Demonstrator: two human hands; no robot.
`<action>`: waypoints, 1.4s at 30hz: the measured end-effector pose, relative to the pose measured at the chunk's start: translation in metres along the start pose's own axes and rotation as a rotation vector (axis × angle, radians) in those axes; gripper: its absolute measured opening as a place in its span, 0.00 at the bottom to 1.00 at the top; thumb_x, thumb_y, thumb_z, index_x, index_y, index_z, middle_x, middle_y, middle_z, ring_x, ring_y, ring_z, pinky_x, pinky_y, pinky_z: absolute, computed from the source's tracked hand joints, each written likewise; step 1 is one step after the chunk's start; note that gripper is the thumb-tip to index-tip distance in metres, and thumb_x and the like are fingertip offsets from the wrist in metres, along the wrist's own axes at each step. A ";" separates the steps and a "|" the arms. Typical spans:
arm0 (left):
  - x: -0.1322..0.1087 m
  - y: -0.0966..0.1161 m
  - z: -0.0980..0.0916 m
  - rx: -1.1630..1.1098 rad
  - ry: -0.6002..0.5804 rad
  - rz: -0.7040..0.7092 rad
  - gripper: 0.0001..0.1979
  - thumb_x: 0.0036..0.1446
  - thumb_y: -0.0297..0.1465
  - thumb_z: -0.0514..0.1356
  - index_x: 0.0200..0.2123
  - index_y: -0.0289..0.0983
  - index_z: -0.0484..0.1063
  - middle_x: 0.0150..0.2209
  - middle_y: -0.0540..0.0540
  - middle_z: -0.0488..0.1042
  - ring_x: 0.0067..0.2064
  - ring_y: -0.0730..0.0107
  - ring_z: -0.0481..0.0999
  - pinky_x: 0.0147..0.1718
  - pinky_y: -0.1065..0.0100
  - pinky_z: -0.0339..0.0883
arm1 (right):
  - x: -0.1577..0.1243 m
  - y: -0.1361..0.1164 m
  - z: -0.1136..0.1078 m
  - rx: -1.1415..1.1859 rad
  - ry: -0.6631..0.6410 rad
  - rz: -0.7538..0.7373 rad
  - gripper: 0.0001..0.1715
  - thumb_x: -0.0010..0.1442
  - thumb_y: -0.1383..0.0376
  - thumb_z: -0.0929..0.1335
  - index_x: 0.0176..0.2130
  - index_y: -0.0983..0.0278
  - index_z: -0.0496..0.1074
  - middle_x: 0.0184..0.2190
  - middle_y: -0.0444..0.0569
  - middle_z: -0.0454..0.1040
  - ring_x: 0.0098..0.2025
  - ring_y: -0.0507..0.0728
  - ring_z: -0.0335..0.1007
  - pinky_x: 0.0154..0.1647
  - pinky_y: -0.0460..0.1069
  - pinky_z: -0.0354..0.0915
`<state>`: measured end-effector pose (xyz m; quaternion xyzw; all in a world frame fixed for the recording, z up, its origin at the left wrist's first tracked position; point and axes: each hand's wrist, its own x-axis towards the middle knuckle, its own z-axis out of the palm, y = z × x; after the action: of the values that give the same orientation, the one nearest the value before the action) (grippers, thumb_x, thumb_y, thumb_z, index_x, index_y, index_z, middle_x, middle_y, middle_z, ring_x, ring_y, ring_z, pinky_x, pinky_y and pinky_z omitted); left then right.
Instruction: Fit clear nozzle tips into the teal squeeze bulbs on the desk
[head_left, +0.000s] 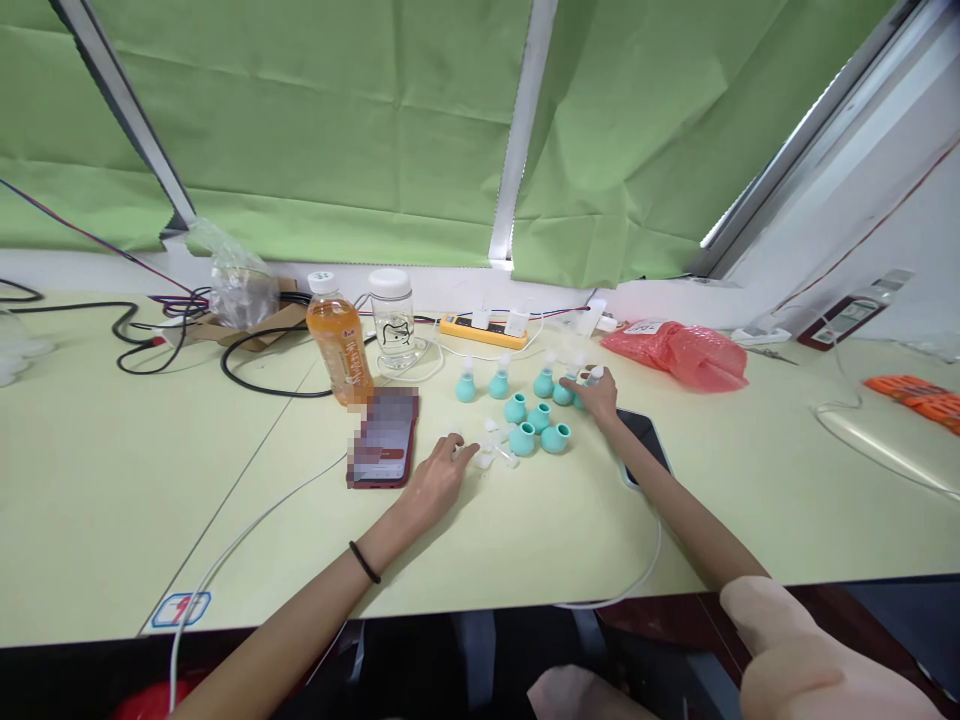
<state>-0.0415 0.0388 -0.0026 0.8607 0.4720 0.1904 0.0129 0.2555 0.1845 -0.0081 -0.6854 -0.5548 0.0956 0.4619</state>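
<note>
Several small teal rubber bulbs lie mid-table: a loose cluster (537, 428) without tips, and behind it a row (501, 383) fitted with clear tips. My right hand (600, 395) reaches to the right end of that row, its fingers closed around a teal bulb with a clear tip. My left hand (439, 478) rests on the table with fingers curled, fingertips touching a small pile of clear plastic tips (491, 447). A black band circles my left wrist.
A phone (383, 438) lies left of my left hand, a dark tablet (646, 440) under my right forearm. Behind stand an orange drink bottle (341, 340), a clear jar (392, 318), a yellow power strip (484, 330), cables and a red plastic bag (679, 352).
</note>
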 end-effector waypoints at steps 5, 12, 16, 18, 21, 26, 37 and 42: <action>0.001 0.002 -0.013 -0.040 0.140 -0.093 0.14 0.54 0.25 0.46 0.44 0.35 0.60 0.39 0.41 0.63 0.42 0.64 0.63 0.35 0.65 0.64 | -0.008 -0.005 0.000 0.056 0.027 0.015 0.21 0.36 0.53 0.67 0.25 0.68 0.68 0.24 0.51 0.71 0.28 0.57 0.66 0.31 0.50 0.61; -0.002 0.007 -0.030 -0.161 0.355 -0.152 0.12 0.56 0.29 0.43 0.39 0.34 0.62 0.34 0.44 0.67 0.38 0.66 0.65 0.37 0.65 0.60 | -0.022 -0.042 -0.023 0.136 0.243 -0.024 0.20 0.43 0.55 0.65 0.29 0.70 0.66 0.28 0.53 0.70 0.31 0.56 0.66 0.34 0.50 0.63; -0.005 0.009 -0.029 -0.230 0.370 -0.140 0.11 0.56 0.31 0.44 0.38 0.34 0.63 0.29 0.45 0.66 0.34 0.67 0.65 0.35 0.66 0.59 | -0.048 -0.089 -0.060 0.295 0.197 -0.268 0.19 0.43 0.56 0.67 0.31 0.68 0.66 0.29 0.50 0.70 0.31 0.56 0.66 0.31 0.50 0.64; -0.007 0.009 -0.029 -0.283 0.369 -0.113 0.12 0.55 0.32 0.45 0.38 0.34 0.62 0.28 0.46 0.66 0.33 0.68 0.65 0.34 0.67 0.59 | -0.077 -0.108 -0.072 0.266 -0.049 -0.377 0.16 0.43 0.58 0.68 0.29 0.66 0.66 0.26 0.47 0.69 0.29 0.54 0.66 0.28 0.48 0.64; -0.009 0.008 -0.028 -0.388 0.303 -0.037 0.13 0.54 0.35 0.46 0.38 0.34 0.61 0.26 0.48 0.64 0.30 0.70 0.65 0.30 0.69 0.58 | -0.123 -0.123 -0.070 0.120 -0.622 -0.575 0.10 0.44 0.60 0.67 0.22 0.65 0.65 0.19 0.43 0.67 0.21 0.50 0.63 0.20 0.44 0.59; -0.006 0.009 -0.026 -0.485 -0.017 0.008 0.14 0.54 0.39 0.47 0.27 0.35 0.62 0.17 0.54 0.58 0.20 0.77 0.58 0.22 0.74 0.52 | -0.158 -0.122 -0.032 -0.121 -0.756 -0.821 0.11 0.40 0.65 0.68 0.15 0.65 0.61 0.12 0.41 0.61 0.18 0.49 0.57 0.19 0.44 0.51; 0.003 0.009 -0.020 -1.080 -0.305 -0.210 0.22 0.55 0.41 0.42 0.15 0.35 0.54 0.13 0.55 0.53 0.16 0.80 0.51 0.18 0.74 0.46 | -0.146 -0.109 -0.026 0.197 -0.883 -0.775 0.12 0.43 0.58 0.68 0.24 0.65 0.69 0.19 0.43 0.66 0.23 0.49 0.61 0.23 0.44 0.57; 0.004 0.004 -0.018 -1.005 -0.065 -0.317 0.23 0.57 0.41 0.37 0.16 0.36 0.54 0.12 0.54 0.53 0.16 0.78 0.53 0.18 0.73 0.49 | -0.148 -0.108 -0.025 0.225 -0.871 -0.818 0.12 0.43 0.59 0.69 0.26 0.65 0.70 0.20 0.44 0.67 0.24 0.50 0.62 0.25 0.45 0.58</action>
<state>-0.0430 0.0371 0.0158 0.6720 0.4463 0.3622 0.4670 0.1447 0.0409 0.0297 -0.2614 -0.8977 0.2400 0.2611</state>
